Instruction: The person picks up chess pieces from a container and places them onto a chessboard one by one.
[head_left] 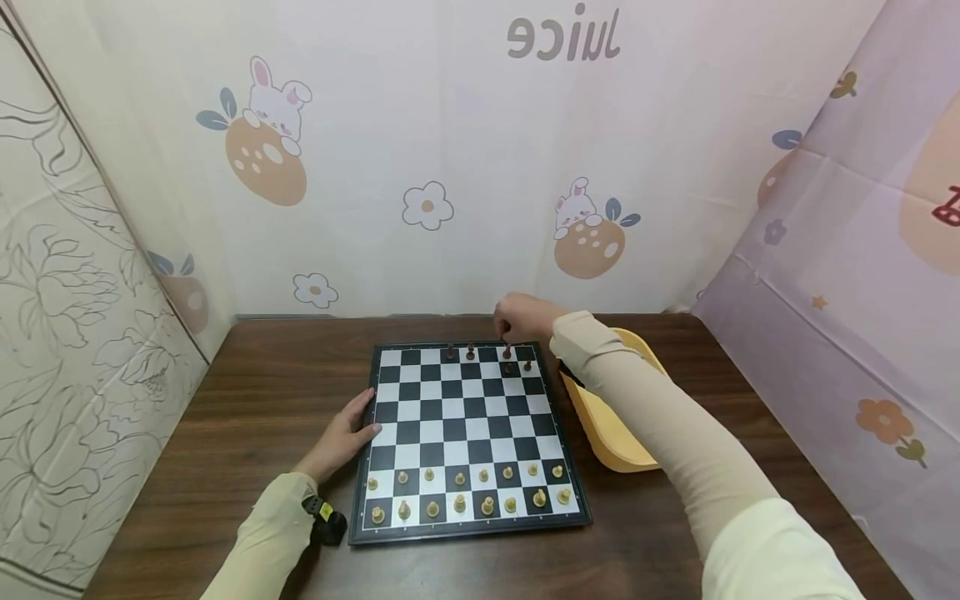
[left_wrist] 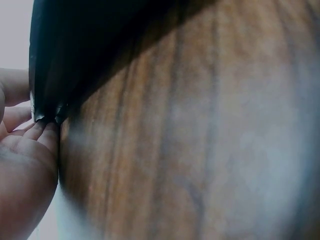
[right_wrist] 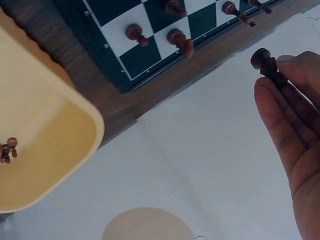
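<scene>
A black-and-white chessboard point(head_left: 462, 429) lies on the table. My left hand point(head_left: 341, 437) rests against its left edge, thumb at the top rim; in the left wrist view the left hand's fingers point(left_wrist: 45, 137) touch the board's dark side point(left_wrist: 75, 50). Beyond the far right edge, my right hand point(head_left: 527, 317) is raised. It pinches a dark brown chess piece point(right_wrist: 265, 63) between thumb and fingers; its exact kind is unclear. Several dark pieces stand on the far squares, among them a pawn point(right_wrist: 136, 34) and a knight point(right_wrist: 181, 43). Two rows of cream pieces point(head_left: 487, 505) stand at the near side.
To the board's right sits a yellow plastic basket point(head_left: 600, 429), partly covered by the right arm. Several dark chess pieces point(right_wrist: 7, 149) lie inside it. A patterned curtain point(head_left: 465, 250) hangs behind the brown wooden table point(head_left: 285, 375), and another point(head_left: 847, 333) along the right.
</scene>
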